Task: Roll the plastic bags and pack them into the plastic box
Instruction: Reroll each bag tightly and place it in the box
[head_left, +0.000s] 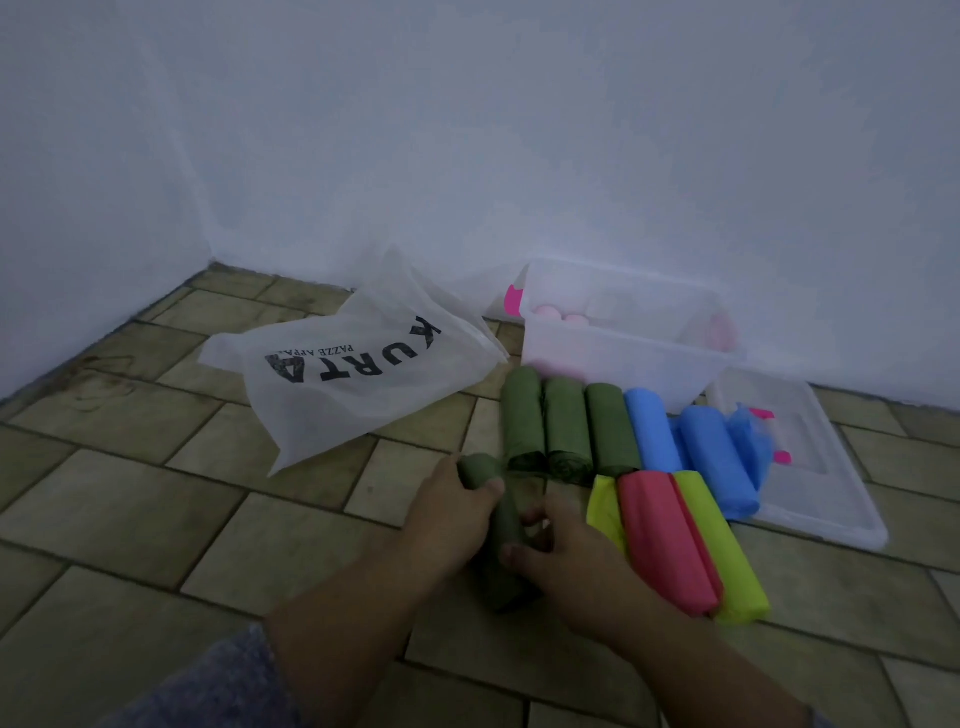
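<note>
We see the dark green roll (503, 525) lying on the tiled floor (130, 519), held at both ends; the left hand (452, 512) grips its far end, the right hand (566, 551) curls its fingers (514, 553) round the near part; just beyond lie three green rolls (566, 431), then blue rolls (711, 457); a red roll (665, 540) sits between yellow ones; the plastic box (613, 358) stands behind them by the wall, pink rolls inside; its lid (826, 514) lies to the right; a white bag (363, 374) lies left.
</note>
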